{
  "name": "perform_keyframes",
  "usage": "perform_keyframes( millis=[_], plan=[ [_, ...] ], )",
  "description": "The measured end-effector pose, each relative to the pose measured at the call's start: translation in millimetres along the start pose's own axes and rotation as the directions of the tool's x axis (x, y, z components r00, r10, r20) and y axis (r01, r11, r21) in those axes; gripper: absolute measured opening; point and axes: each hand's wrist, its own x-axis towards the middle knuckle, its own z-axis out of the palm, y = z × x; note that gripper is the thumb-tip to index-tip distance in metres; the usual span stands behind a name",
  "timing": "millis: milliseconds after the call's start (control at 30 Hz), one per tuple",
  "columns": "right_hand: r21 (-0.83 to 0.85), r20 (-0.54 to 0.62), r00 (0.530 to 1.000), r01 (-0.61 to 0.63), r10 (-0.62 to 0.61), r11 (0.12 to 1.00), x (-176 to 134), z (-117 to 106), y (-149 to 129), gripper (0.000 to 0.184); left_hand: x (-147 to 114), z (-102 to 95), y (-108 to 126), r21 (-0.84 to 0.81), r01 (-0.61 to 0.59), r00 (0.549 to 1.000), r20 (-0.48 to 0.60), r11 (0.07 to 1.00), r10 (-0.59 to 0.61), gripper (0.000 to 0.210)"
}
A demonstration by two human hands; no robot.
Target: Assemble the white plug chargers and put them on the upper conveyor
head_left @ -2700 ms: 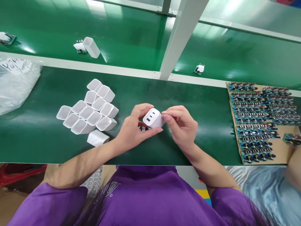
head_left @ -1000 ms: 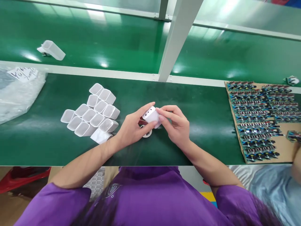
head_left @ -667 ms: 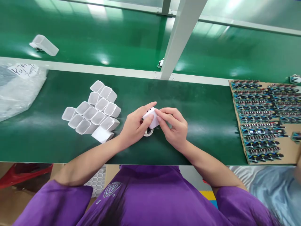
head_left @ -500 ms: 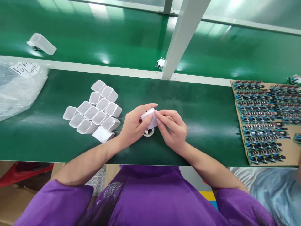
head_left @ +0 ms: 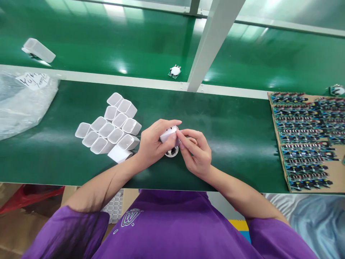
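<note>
My left hand point(head_left: 155, 141) is closed round a small white plastic housing point(head_left: 168, 133), its end with dark holes turned away from me. My right hand point(head_left: 198, 151) is closed in a pinch at the housing's right side, thumb and forefinger touching its edge. Whether a small part sits between those fingertips, I cannot make out. Just below the housing, a round white ring-shaped part point(head_left: 171, 152) with a dark middle lies on the green bench, partly covered by the hands. To the left, several white open-ended housings point(head_left: 115, 135) stand packed together, with one lying on its side nearest me.
A cardboard sheet point(head_left: 338, 172) with rows of circuit boards point(head_left: 299, 136) lies at the right. A plastic bag point(head_left: 25, 108) with a handwritten label rests at the left. Behind the bench strip are a white post point(head_left: 212, 43), a small board point(head_left: 175, 71) and another housing point(head_left: 40, 49).
The white housing has tilted slightly in my left hand, and my right fingers have shifted a little along its edge. The view has moved slightly; the things on the bench lie as before.
</note>
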Motion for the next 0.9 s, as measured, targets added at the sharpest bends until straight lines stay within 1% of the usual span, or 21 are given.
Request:
perform_keyframes(
  millis=[233,267,333,400,467,567,667,733,900],
  plan=[
    [0.011,0.029,1.000,-0.010,0.010,1.000,-1,0,-1,0.053,1,-3.8,-2,0.039,-0.023,1.000,0.012,0.999,0.023,0.023],
    [0.023,0.033,0.999,-0.027,0.026,0.999,0,-1,-1,0.051,2,-4.3,-2,0.031,-0.018,1.000,0.017,0.999,0.018,0.023],
    [0.097,0.040,0.994,-0.107,0.103,0.990,4,-4,-1,0.042,2,-5.2,-3,-0.009,0.007,0.999,0.035,1.000,-0.007,0.023],
    [0.236,0.073,0.972,-0.236,0.224,0.943,8,-8,0,0.032,2,-5.7,-3,-0.092,0.038,0.996,0.088,0.995,-0.030,0.024],
    [0.376,0.152,0.930,-0.366,0.333,0.851,14,-13,1,0.024,2,-5.8,-3,-0.189,0.079,0.985,0.168,0.979,-0.047,0.025],
    [0.486,0.265,0.876,-0.481,0.402,0.729,21,-19,2,0.016,2,-5.5,-4,-0.290,0.125,0.965,0.257,0.949,-0.048,0.027],
    [0.525,0.320,0.843,-0.538,0.433,0.659,24,-22,3,0.013,2,-4.7,-5,-0.340,0.141,0.952,0.304,0.930,-0.034,0.029],
    [0.527,0.334,0.830,-0.557,0.446,0.642,24,-23,4,0.014,3,-4.3,-6,-0.350,0.130,0.948,0.319,0.928,-0.013,0.029],
    [0.541,0.340,0.834,-0.551,0.434,0.635,23,-25,5,0.012,4,-4.2,-9,-0.317,0.094,0.944,0.330,0.944,0.017,0.029]
  ],
)
